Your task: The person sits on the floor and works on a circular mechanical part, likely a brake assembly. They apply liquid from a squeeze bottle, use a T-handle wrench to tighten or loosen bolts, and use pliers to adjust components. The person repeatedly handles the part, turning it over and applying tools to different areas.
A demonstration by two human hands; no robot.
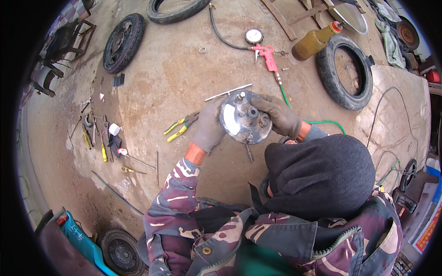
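Observation:
A round grey metal drum brake plate is held up in front of me, its face with a central hub and small bosses turned toward the camera. My left hand, in a grey glove, is closed on its left rim; some of the fingers are hidden behind it. My right hand, gloved too, grips the upper right side with fingers over its face. Beside the left hand lie yellow-handled pliers. Just beyond the plate rests a thin metal bar. A short metal rod shows below the plate's lower edge.
A red air gun with gauge and green hose lies ahead, near a yellow-brown bottle. Tyres lie around, one at right, a wheel at left. Several hand tools are scattered left. Dark grey cloth hides part of my right arm.

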